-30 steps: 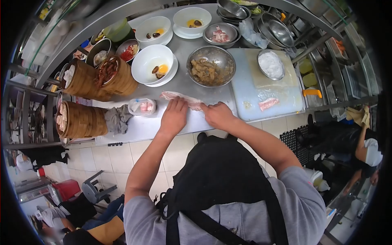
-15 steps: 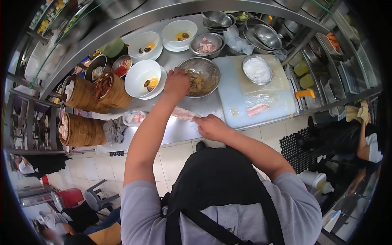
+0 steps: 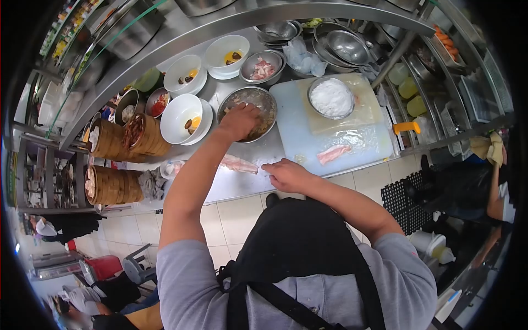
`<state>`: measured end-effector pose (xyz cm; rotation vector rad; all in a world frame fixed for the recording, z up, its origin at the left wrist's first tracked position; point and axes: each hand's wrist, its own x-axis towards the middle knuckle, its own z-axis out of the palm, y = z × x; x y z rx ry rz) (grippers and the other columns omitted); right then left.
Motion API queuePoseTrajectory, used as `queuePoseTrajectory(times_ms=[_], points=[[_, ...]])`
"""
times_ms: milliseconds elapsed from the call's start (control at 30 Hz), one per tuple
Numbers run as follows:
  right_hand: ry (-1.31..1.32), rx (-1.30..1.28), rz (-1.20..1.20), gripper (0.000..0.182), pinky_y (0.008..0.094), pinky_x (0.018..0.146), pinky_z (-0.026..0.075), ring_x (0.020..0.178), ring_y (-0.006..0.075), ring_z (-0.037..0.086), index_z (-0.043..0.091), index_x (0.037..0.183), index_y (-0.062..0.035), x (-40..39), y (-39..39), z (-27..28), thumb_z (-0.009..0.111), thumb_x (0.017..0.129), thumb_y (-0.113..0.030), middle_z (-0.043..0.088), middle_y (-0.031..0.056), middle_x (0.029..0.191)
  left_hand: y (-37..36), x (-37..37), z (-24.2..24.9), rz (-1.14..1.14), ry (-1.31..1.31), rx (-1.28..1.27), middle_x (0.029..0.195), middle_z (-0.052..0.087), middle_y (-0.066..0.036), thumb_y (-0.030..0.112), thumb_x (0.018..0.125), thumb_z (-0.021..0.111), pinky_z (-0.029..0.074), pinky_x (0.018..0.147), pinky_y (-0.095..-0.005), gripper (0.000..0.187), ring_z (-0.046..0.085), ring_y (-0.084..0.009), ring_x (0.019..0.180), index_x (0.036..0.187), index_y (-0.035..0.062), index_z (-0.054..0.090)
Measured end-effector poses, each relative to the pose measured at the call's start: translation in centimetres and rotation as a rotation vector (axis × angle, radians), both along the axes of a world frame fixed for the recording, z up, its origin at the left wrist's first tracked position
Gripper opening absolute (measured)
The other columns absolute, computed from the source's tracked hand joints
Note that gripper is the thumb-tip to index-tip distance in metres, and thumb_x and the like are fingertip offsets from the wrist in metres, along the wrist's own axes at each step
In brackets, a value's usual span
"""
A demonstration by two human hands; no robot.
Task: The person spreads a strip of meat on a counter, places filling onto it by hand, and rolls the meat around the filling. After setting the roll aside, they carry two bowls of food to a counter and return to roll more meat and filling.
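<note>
My left hand reaches into a steel bowl of brownish filling, its fingers bent down into the food. What they hold, if anything, is hidden. My right hand is over the steel counter, index finger stretched toward the right end of a pale, thin meat strip. The strip lies flat on the counter, partly behind my left forearm. Right of the bowl, a blue-white cutting board carries a bowl of white powder and another meat piece.
White bowls with egg yolk stand left of the steel bowl. Bamboo steamers are at the far left. Behind are a bowl of meat pieces and stacked steel bowls. An orange handle lies right of the board.
My left hand has moved from the bowl's left rim further into the bowl. My right fingers, earlier on the strip's end, are now slightly apart from it. The view has shifted a little.
</note>
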<state>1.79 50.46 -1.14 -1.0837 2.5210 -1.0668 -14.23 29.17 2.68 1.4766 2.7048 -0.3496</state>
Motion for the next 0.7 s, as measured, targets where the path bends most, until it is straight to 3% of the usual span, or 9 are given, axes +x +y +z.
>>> queuePoseTrajectory(times_ms=[133, 200, 300, 400, 633, 700], points=[[-0.014, -0.037, 0.023, 0.031, 0.053, 0.086, 0.049, 0.088, 0.0415, 0.066, 0.059, 0.118, 0.0009, -0.1, 0.3, -0.6, 0.055, 0.088, -0.01, 0.068, 0.0207, 0.088, 0.4, -0.7, 0.3, -0.001, -0.071, -0.008, 0.124, 0.061, -0.007, 0.011, 0.081, 0.068, 0.043, 0.108, -0.0419, 0.03, 0.052, -0.0288, 0.124, 0.111, 0.0133, 0.073], [-0.022, -0.039, 0.025, 0.03, 0.0528, 0.087, 0.049, 0.088, 0.0419, 0.066, 0.059, 0.116, 0.001, -0.1, 0.5, -0.7, 0.055, 0.088, -0.01, 0.068, 0.021, 0.088, 0.1, -0.4, 0.6, 0.204, -0.246, 0.227, 0.121, 0.062, -0.008, 0.012, 0.082, 0.069, 0.041, 0.11, -0.0428, 0.023, 0.051, -0.0286, 0.126, 0.104, 0.0115, 0.075], [-0.029, -0.044, 0.033, 0.028, 0.0526, 0.087, 0.049, 0.088, 0.0424, 0.066, 0.059, 0.113, 0.0013, -0.3, 0.5, -0.6, 0.056, 0.088, -0.01, 0.068, 0.0214, 0.088, 0.0, 0.4, 0.2, 0.32, -0.278, 0.43, 0.121, 0.061, -0.009, 0.011, 0.078, 0.072, 0.041, 0.111, -0.0429, 0.027, 0.051, -0.0287, 0.126, 0.104, 0.0105, 0.075], [-0.028, -0.042, 0.045, 0.025, 0.0527, 0.087, 0.049, 0.088, 0.0425, 0.066, 0.059, 0.11, 0.0014, -0.5, 0.4, -0.6, 0.056, 0.088, -0.01, 0.068, 0.0214, 0.088, 0.5, 0.1, 0.4, 0.237, -0.246, 0.252, 0.124, 0.06, -0.007, 0.012, 0.078, 0.072, 0.04, 0.113, -0.0432, 0.032, 0.05, -0.0277, 0.129, 0.109, 0.0114, 0.075], [-0.051, -0.002, 0.033, 0.024, 0.0524, 0.089, 0.049, 0.092, 0.0424, 0.066, 0.059, 0.108, 0.0016, -0.3, 0.4, -0.4, 0.056, 0.088, -0.01, 0.068, 0.0218, 0.092, 2.0, 0.3, 0.0, 0.207, -0.168, 0.114, 0.125, 0.062, -0.006, 0.012, 0.082, 0.068, 0.04, 0.114, -0.0413, 0.031, 0.051, -0.0263, 0.129, 0.112, 0.0124, 0.073], [-0.054, -0.005, 0.023, 0.024, 0.0524, 0.09, 0.049, 0.092, 0.0424, 0.065, 0.059, 0.108, 0.0016, -0.3, 0.4, -0.3, 0.056, 0.088, -0.011, 0.068, 0.022, 0.092, 1.7, 0.5, -0.3, 0.101, -0.12, 0.168, 0.12, 0.065, -0.01, 0.01, 0.084, 0.063, 0.047, 0.106, -0.0418, 0.029, 0.058, -0.0282, 0.12, 0.112, 0.0114, 0.072]])
